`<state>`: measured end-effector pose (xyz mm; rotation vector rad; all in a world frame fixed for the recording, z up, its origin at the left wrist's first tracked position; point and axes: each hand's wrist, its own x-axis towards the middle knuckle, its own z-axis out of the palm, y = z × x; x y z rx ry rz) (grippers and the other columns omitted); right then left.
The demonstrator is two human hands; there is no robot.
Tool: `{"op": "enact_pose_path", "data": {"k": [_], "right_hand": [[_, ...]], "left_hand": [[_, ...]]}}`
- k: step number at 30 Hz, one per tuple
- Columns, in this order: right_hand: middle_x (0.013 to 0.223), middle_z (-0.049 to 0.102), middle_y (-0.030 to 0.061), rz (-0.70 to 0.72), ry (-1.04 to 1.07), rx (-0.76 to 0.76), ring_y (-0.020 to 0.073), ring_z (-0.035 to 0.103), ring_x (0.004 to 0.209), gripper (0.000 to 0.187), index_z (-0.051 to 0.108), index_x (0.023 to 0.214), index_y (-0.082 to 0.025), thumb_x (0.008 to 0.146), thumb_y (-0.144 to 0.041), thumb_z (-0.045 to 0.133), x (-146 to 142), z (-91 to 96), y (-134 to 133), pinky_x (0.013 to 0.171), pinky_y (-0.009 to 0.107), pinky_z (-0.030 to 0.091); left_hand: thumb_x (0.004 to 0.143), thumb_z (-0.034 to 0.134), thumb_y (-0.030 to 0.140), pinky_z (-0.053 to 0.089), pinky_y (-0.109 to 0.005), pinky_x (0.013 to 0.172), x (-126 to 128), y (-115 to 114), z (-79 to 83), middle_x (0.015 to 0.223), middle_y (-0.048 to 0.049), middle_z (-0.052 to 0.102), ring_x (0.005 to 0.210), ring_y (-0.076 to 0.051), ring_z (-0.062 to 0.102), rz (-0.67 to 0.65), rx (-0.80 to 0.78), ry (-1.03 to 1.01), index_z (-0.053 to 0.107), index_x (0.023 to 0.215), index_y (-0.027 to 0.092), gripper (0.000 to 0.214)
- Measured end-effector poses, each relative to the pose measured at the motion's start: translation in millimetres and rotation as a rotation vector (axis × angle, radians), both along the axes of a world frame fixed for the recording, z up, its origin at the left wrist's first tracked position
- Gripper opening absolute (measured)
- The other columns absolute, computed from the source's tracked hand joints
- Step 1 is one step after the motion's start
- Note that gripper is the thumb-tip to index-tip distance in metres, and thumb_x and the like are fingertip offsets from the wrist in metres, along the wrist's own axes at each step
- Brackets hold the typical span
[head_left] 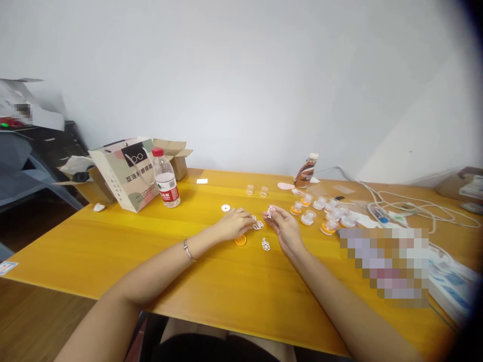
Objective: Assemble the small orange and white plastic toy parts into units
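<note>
My right hand [287, 229] pinches a small white perforated piece [270, 211] between thumb and fingers, just above the table. My left hand [236, 223] is stretched out low over the table, its fingers extended and reaching beside a few similar white pieces with holes [258, 225]. Whether its fingertips touch them I cannot tell. Partly under the left hand lies a round orange part [240, 241]. Another white perforated piece [266, 245] lies flat between my forearms. A white disc with a central hole [225, 207] is beyond my left hand.
Two clear small cups [250, 189] stand farther back. Several clear-topped containers, some with orange bases [329, 228], cluster at the right, near a brown drink bottle [307, 171] and white cables [396, 201]. A red-capped water bottle [165, 183] and a paper bag [132, 183] stand left.
</note>
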<state>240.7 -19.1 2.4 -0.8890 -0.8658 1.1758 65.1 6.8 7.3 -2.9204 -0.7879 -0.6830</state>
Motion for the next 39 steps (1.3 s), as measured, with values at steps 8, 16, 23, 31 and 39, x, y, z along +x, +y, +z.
{"op": "enact_pose_path", "data": {"k": [8,16,23,31,39], "right_hand": [[0.072,0.068,0.0005,0.114,-0.031,-0.025,0.0102,0.060,0.057,0.033,0.058,0.090,-0.020,0.059,-0.029,0.068,-10,-6.4,-4,0.060,0.023,0.048],[0.073,0.068,0.0010,0.093,-0.055,-0.040,0.0109,0.062,0.063,0.028,0.055,0.082,-0.020,0.059,-0.027,0.069,-11,-10.5,-4,0.067,0.025,0.049],[0.075,0.069,0.0033,0.237,-0.099,-0.115,0.0127,0.064,0.067,0.021,0.059,0.082,-0.018,0.063,-0.023,0.066,-16,-15.1,-6,0.071,0.025,0.050],[0.083,0.068,0.0028,0.305,-0.083,-0.118,0.0137,0.064,0.073,0.019,0.063,0.081,-0.019,0.063,-0.024,0.065,-20,-11.9,-10,0.074,0.027,0.052],[0.073,0.069,0.0021,0.271,-0.134,-0.086,0.0118,0.063,0.067,0.027,0.063,0.082,-0.018,0.057,-0.024,0.071,-19,-14.6,-9,0.075,0.026,0.050]], "left_hand": [[0.077,0.050,0.026,0.037,-0.027,0.071,3,0,-4.5,0.080,-0.0038,0.058,0.079,-0.016,0.053,0.045,-0.134,0.029,0.063,0.081,0.020,0.014],[0.071,0.057,0.025,0.043,-0.022,0.065,-5,12,-10.6,0.073,-0.0033,0.059,0.066,-0.010,0.055,0.015,-0.720,-0.507,0.056,0.073,0.011,0.015],[0.070,0.059,0.030,0.044,-0.021,0.065,-13,12,5.9,0.074,-0.0053,0.062,0.066,-0.010,0.057,0.000,-0.914,-0.646,0.059,0.079,0.009,0.023],[0.071,0.057,0.031,0.046,-0.021,0.063,-6,6,4.0,0.075,-0.0061,0.065,0.067,-0.012,0.059,0.030,-0.818,-0.555,0.062,0.083,0.010,0.024],[0.076,0.052,0.026,0.046,-0.021,0.064,-2,-1,3.9,0.077,-0.0053,0.063,0.069,-0.011,0.058,0.040,-0.600,-0.543,0.060,0.086,0.011,0.019]]}}
